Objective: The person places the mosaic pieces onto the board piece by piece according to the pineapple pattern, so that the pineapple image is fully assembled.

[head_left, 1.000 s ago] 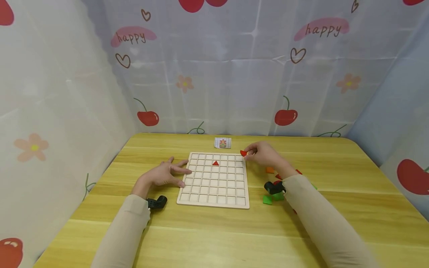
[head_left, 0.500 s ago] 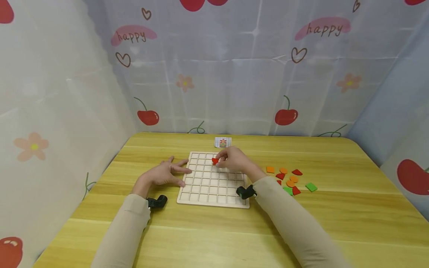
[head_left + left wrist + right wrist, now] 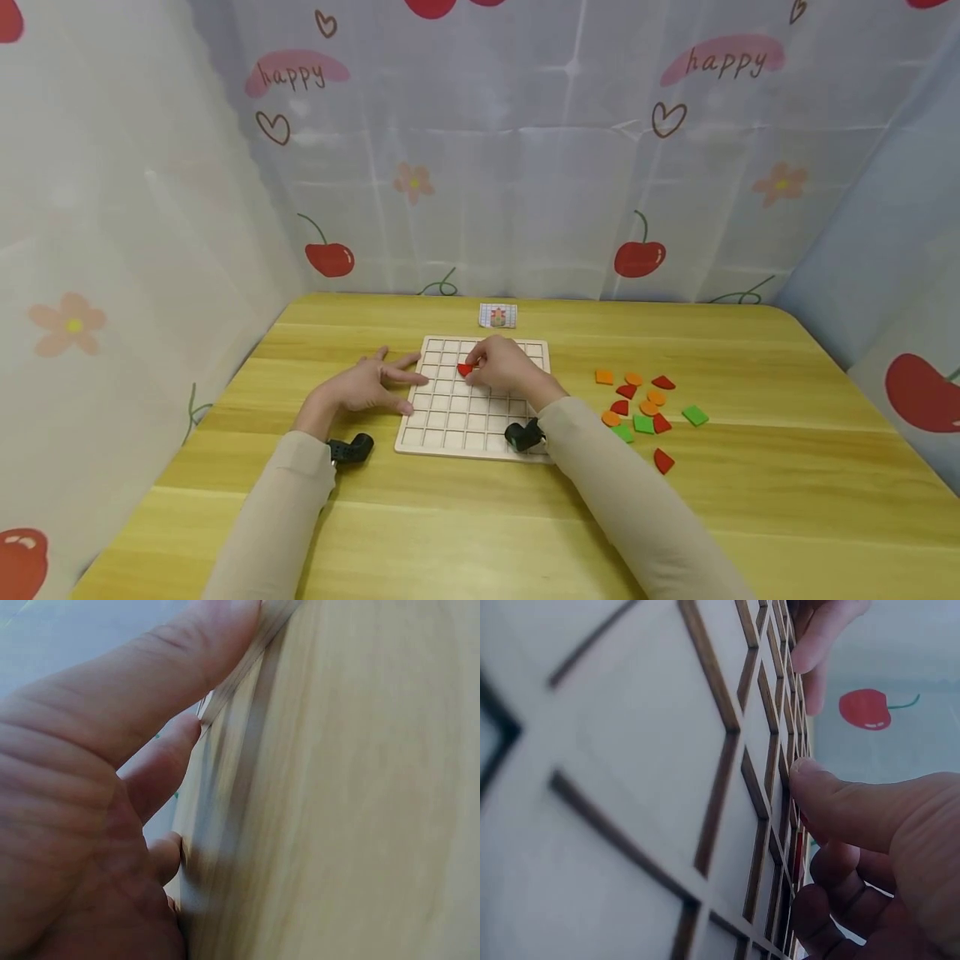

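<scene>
A wooden grid board [image 3: 444, 419] lies flat on the table. My right hand [image 3: 504, 364] reaches over its upper part and pinches a red quarter-circle tile [image 3: 465, 369] between thumb and fingers, at a square in an upper row. In the right wrist view the right thumb [image 3: 855, 810] comes down against the grid, and the tile is mostly hidden behind it. My left hand [image 3: 363, 387] has its fingers spread, the tips touching the board's left edge. From the left wrist, the thumb [image 3: 172, 664] lies along that edge. The red triangle on the board is hidden by my right hand.
Loose tiles lie right of the board: orange circles [image 3: 656, 398], an orange square [image 3: 604, 377], green squares [image 3: 695, 415] and several red quarter circles [image 3: 663, 461]. A small printed pattern card [image 3: 498, 316] lies behind the board. Patterned curtains [image 3: 480, 167] enclose the table [image 3: 420, 533].
My right hand has carried the red tile leftward from the board's right edge to an upper-row square, covering the red triangle. My left hand has stayed at the left edge.
</scene>
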Motion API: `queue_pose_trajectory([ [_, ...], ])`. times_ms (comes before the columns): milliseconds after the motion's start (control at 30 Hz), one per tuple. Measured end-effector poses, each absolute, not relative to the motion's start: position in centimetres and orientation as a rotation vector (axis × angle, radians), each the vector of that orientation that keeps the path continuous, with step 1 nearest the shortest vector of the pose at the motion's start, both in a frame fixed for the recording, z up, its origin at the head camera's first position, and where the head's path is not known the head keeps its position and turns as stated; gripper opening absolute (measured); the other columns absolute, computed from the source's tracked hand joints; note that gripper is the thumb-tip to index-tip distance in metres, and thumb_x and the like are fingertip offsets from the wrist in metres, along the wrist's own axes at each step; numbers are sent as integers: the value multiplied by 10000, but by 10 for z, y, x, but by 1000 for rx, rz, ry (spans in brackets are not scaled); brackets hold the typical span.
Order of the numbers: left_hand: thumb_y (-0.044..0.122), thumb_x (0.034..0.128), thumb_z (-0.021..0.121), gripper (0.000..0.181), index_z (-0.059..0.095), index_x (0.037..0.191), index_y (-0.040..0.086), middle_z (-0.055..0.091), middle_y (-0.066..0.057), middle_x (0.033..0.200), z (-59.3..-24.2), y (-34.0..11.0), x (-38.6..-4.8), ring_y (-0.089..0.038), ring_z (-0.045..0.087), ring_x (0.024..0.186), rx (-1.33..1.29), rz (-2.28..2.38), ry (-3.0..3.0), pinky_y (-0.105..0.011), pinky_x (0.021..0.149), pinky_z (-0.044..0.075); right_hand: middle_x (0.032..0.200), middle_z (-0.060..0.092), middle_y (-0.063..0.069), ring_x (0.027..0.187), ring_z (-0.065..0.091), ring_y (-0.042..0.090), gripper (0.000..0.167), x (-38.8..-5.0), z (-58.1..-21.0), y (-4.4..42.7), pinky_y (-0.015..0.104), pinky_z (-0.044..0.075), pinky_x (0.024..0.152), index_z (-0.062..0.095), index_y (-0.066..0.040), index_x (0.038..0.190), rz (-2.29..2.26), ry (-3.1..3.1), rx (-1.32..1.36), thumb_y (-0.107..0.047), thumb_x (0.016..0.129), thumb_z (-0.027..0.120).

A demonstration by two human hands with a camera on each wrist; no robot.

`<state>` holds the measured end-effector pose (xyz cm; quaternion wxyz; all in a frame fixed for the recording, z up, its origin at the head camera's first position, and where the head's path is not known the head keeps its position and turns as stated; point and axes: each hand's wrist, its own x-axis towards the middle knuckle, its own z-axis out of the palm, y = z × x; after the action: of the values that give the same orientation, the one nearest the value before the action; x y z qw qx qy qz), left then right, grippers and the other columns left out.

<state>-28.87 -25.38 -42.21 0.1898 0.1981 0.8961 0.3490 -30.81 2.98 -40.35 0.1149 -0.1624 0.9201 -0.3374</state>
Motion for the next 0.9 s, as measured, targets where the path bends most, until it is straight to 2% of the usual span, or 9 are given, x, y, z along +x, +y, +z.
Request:
queue_pose_trajectory([
  [233,439,805,853,549,703,1329,374,270,120,1699,-421,-255,-291,-410,-165,1591,549,958,2534,-714,1208,-144,1107,708,47,937,602,196,247,-307,-398,30,338,517,853,762,-109,1127,-974,2683,-449,-199,902,810],
  [433,397,818,854,537,710,1332,331,259,87,1708,-421,-255,-289,-413,-185,1586,542,992,2516,-734,1186,-159,1073,697,49,905,585,194,244,-308,-398,30,330,511,825,760,-100,1128,-980,2661,-457,-184,904,808],
  [633,409,810,857,536,712,1322,353,266,98,1704,-423,-254,-288,-403,-177,1590,530,986,2517,-730,1191,-157,1032,699,43,863,587,183,214,-307,-401,29,298,499,769,765,-108,1103,-995,2670,-454,-200,911,790],
  [900,377,822,853,525,713,1326,334,279,81,1702,-422,-253,-288,-423,-167,1587,542,982,2524,-719,1199,-155,1060,706,33,900,600,191,212,-306,-403,30,318,512,806,768,-135,1103,-982,2700,-444,-206,904,788],
])
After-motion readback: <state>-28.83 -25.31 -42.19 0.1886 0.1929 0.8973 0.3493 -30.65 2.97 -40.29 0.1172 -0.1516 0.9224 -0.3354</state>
